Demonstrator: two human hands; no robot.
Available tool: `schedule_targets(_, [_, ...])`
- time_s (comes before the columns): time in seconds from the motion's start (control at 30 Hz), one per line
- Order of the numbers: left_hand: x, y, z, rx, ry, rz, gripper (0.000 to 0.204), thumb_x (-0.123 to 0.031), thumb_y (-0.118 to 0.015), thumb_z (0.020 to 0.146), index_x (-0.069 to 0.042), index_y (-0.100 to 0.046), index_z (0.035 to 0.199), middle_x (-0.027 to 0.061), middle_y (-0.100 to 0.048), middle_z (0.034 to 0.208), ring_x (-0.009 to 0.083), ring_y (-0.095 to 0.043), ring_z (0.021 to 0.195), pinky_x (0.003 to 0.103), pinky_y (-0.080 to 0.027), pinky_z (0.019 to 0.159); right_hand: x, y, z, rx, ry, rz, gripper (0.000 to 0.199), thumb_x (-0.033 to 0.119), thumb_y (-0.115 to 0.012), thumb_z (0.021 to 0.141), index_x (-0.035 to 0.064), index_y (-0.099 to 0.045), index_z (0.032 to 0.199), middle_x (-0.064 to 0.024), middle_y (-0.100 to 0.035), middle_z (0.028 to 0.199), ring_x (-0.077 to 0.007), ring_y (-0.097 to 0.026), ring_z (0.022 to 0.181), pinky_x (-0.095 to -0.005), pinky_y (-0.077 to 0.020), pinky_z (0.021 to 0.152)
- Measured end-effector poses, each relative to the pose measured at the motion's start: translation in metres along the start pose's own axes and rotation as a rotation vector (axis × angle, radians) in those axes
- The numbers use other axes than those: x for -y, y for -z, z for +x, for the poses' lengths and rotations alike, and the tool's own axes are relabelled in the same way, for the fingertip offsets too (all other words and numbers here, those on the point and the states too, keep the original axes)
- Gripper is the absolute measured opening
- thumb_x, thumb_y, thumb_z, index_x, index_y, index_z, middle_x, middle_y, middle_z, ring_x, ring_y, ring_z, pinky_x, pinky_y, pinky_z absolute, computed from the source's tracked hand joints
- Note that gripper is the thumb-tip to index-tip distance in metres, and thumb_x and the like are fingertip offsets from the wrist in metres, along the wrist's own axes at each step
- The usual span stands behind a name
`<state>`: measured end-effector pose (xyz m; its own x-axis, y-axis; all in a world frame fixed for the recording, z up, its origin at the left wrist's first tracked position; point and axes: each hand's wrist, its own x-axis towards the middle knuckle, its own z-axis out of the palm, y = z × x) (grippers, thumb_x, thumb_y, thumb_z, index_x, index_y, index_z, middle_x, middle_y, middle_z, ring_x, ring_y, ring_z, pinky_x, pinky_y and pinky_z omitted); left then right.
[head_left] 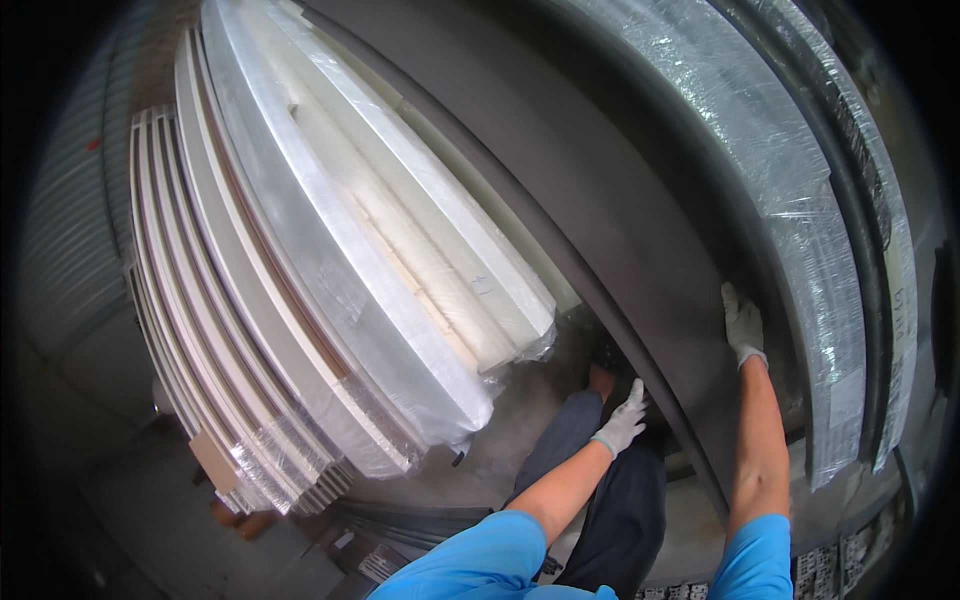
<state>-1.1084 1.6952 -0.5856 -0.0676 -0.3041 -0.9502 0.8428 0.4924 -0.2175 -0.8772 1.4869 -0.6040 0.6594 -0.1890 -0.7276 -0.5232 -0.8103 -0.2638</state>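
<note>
A long dark grey panel (640, 230) with a thin edge along its left side runs from the top of the view down between my arms. My right hand (742, 320), in a pale work glove, rests against the panel near its right side with fingers stretched out. Lower down, my left hand (620, 425), gloved as well, is just left of the panel's thin edge. Its fingers point up and away from me; whether they touch the panel is hard to tell. Neither hand shows anything held in it.
On the left lie long profiles in clear film (340, 260) and a stack of brown-and-white striped profiles (200, 330). More film-wrapped lengths (790, 200) stand at the right. Dark profiles (420, 520) lie low by my left arm. My legs (620, 510) stand between the stacks.
</note>
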Motion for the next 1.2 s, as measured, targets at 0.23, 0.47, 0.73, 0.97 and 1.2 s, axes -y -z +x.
schedule_targets(0.23, [-0.016, -0.023, 0.014, -0.132, -0.114, -0.182, 0.111, -0.092, -0.054, 0.075, -0.019, -0.036, 0.157, 0.0078, -0.045, 0.157, 0.0257, -0.041, 0.144, 0.05, -0.029, 0.115, 0.035, 0.005, 0.003, 0.039, 0.082, 0.109, 0.093, 0.077, -0.035, 0.095, -0.0031, -0.061, 0.135, -0.0293, -0.06, 0.135, -0.0429, -0.054, 0.131, -0.0464, -0.039, 0.112])
schedule_targets(0.47, [-0.102, 0.008, -0.019, -0.052, -0.458, -0.305, 0.085, -0.07, -0.048, 0.097, -0.013, -0.033, 0.157, 0.0064, -0.038, 0.161, 0.0313, -0.036, 0.147, 0.051, -0.027, 0.121, 0.114, -0.001, 0.007, -0.097, 0.112, 0.107, 0.088, 0.073, -0.052, 0.09, 0.0002, -0.056, 0.139, -0.0259, -0.058, 0.139, -0.0408, -0.052, 0.133, -0.0451, -0.0407, 0.111])
schedule_targets(0.73, [-0.072, 0.021, -0.048, -0.153, -0.269, 0.051, 0.11, -0.072, -0.058, 0.09, 0.003, -0.015, 0.158, 0.0287, -0.021, 0.163, 0.044, -0.026, 0.15, 0.054, -0.026, 0.122, -0.073, -0.015, -0.125, -0.484, -0.172, 0.284, 0.061, 0.055, -0.062, 0.094, 0.004, -0.063, 0.127, -0.0237, -0.064, 0.125, -0.0416, -0.06, 0.117, -0.0474, -0.0478, 0.1])
schedule_targets(0.97, [-0.013, -0.003, -0.068, -0.146, -0.157, 0.298, 0.097, -0.067, -0.05, 0.097, 0.002, -0.021, 0.158, 0.026, -0.028, 0.161, 0.0409, -0.033, 0.148, 0.051, -0.032, 0.121, -0.316, -0.044, -0.31, -0.702, -0.991, 0.434, 0.065, 0.054, -0.061, 0.097, -0.0018, -0.061, 0.13, -0.0237, -0.064, 0.131, -0.0371, -0.06, 0.124, -0.0434, -0.0455, 0.106])
schedule_targets(1.2, [-0.006, -0.01, -0.036, -0.224, -0.2, 0.425, 0.109, -0.071, -0.048, 0.095, 0.005, -0.003, 0.159, 0.0279, -0.022, 0.163, 0.0422, -0.028, 0.15, 0.051, -0.032, 0.121, -0.513, -0.109, -0.393, -0.582, -1.313, 0.468, 0.086, 0.067, -0.049, 0.097, 0.0011, -0.042, 0.151, -0.0281, -0.049, 0.149, -0.0418, -0.044, 0.142, -0.0495, -0.0328, 0.118])
